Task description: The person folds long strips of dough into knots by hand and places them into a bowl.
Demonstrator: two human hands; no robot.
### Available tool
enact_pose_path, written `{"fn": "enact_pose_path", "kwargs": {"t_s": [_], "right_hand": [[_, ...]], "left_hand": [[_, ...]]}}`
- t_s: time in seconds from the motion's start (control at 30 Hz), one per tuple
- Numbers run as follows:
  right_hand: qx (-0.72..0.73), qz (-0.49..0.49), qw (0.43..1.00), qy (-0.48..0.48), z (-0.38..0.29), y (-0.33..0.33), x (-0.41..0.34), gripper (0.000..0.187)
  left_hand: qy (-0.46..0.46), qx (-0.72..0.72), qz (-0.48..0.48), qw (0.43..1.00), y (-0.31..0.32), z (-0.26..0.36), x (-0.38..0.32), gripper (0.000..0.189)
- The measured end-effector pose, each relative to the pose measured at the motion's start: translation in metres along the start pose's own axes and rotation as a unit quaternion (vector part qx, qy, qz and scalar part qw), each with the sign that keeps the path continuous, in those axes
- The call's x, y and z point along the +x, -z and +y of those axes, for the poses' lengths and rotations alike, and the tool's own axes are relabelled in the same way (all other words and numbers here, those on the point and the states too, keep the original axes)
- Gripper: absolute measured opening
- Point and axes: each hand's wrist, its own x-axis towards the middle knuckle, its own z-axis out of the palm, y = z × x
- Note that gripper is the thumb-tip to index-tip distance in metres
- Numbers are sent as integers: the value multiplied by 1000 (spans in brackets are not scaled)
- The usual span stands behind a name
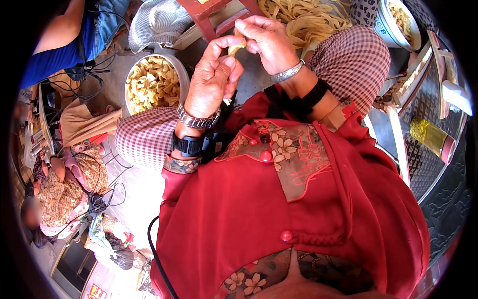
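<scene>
Between my two hands is a short yellowish dried strip, bent or folded over. My left hand grips it with the index finger curled around it, and a pale end sticks out below the palm. My right hand pinches the strip's upper part between thumb and fingers, which hide some of it. Left of my left hand stands a white bucket full of small folded or knotted yellow pieces. Beyond my right hand lies a loose heap of long yellowish strips.
A red wooden stool and a grey woven hat are ahead. Another bucket of yellow pieces stands at right, near a lidded jar. Other people sit at left, among loose black cables.
</scene>
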Motion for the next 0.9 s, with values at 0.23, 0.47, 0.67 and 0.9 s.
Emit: {"fn": "enact_pose_path", "kwargs": {"t_s": [0.23,0.47,0.67,0.9], "right_hand": [[-13,12,1000,15,-10,-3,-6,19],[23,2,999,25,-16,-2,-9,19],[-72,-64,995,-14,-20,5,3,31],[-180,-179,965,-72,-26,-10,-13,38]], "left_hand": [[-28,40,-12,999,-4,2,0,57],[-65,68,-57,994,-1,-4,-3,68],[-44,79,-18,996,5,4,3,84],[-56,126,-19,990,4,16,11,91]]}}
